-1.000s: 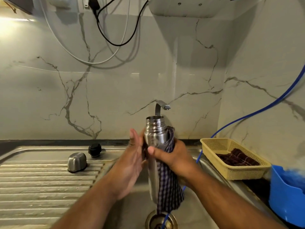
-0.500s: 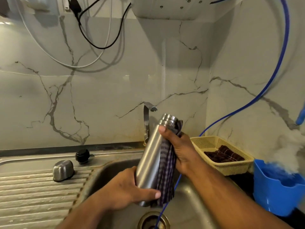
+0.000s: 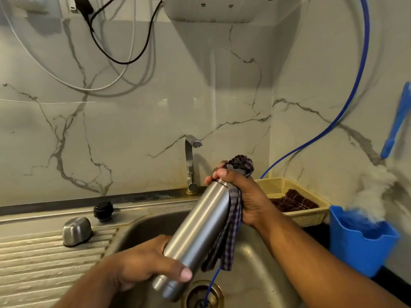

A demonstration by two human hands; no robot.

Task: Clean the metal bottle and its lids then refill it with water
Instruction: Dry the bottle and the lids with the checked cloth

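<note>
Steel cap (image 3: 76,230) and black stopper (image 3: 103,211) stand at the back right corner of the drainboard (image 3: 33,263), just left of the sink basin (image 3: 262,270). Over the basin the left hand (image 3: 142,265) is wrapped around the lower end of the metal bottle (image 3: 200,227), with the thumb across the front. The bottle leans with its mouth up and to the right, below the tap (image 3: 190,165). The right hand (image 3: 249,196) clasps a checked cloth (image 3: 231,230) over the neck and mouth (the opening itself is hidden), and the rest of the cloth hangs along the side. I judge the bottle stiff and fairly light if empty, but its smooth wall is probably slippery when wet. The low grip near the base and the cloth-covered neck therefore seem the safest places to hold.
</note>
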